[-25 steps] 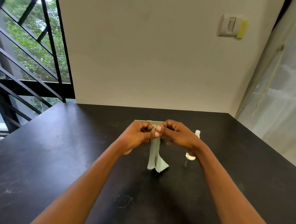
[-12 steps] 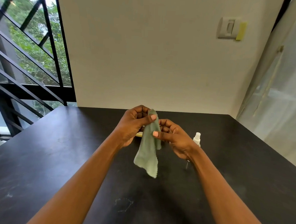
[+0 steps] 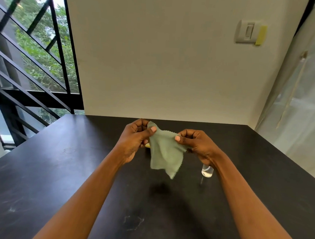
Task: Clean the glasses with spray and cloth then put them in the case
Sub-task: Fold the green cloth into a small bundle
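Note:
A grey-green cleaning cloth with a zigzag edge hangs spread between my two hands above the black table. My left hand pinches its upper left corner between thumb and fingers. My right hand pinches its right edge. A small clear spray bottle stands on the table under my right wrist, its top hidden. A sliver of something yellowish shows behind the cloth by my left hand. No glasses are visible.
The table runs back to a cream wall with a light switch. A black-framed window is at the left and a plastic-covered surface at the right. Faint scuff marks lie on the near table.
The cloth was bunched and hanging in a strip from both hands held together. My hands have since moved apart and pulled it open.

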A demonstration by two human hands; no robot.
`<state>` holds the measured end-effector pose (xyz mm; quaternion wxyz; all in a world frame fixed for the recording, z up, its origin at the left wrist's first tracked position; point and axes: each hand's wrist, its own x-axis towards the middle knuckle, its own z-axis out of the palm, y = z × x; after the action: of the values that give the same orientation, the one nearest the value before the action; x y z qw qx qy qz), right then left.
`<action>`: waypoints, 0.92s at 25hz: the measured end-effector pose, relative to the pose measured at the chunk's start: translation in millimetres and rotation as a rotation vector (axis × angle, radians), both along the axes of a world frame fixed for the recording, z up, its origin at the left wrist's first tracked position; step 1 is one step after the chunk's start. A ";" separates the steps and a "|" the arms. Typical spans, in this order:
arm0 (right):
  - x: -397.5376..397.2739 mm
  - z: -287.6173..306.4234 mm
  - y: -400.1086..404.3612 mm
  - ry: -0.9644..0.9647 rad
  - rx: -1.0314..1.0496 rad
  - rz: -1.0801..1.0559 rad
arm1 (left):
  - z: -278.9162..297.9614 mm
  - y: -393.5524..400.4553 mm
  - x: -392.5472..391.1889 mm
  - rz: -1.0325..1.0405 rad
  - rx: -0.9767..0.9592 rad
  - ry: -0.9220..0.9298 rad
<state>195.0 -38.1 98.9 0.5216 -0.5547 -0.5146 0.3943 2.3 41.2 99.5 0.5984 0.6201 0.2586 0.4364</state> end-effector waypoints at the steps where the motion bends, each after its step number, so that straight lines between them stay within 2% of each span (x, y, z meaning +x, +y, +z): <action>1: 1.0 -1.7 3.5 -0.036 -0.016 -0.040 | -3.1 3.7 0.1 0.014 0.000 0.018; 4: 2.5 -7.6 16.4 -0.113 -0.049 -0.161 | -13.3 14.7 3.8 0.055 -0.006 0.089; 9: 3.0 -15.2 44.1 -0.167 -0.069 -0.288 | -26.8 28.6 14.3 0.092 -0.116 0.046; 12: 2.5 -8.5 48.0 -0.137 0.027 -0.334 | -21.8 26.1 16.7 0.114 -0.053 0.025; 14: 1.4 -5.2 40.3 -0.227 0.114 -0.353 | -21.4 21.2 12.2 0.125 0.033 0.044; 18: -2.9 -28.4 0.9 -0.508 0.133 -0.236 | -56.4 7.2 -9.7 0.118 0.220 0.275; 20: -8.5 -54.2 -20.0 -0.631 0.048 -0.137 | -84.3 -4.1 -20.9 0.077 0.222 0.418; 23: -18.2 -86.6 -39.1 -0.666 -0.087 -0.053 | -110.0 -22.5 -30.5 -0.007 0.166 0.536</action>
<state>176.8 -77.2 12.3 0.3107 -0.6879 -0.6249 0.1994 -28.2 18.8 -10.6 0.4575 0.7612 0.3687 0.2744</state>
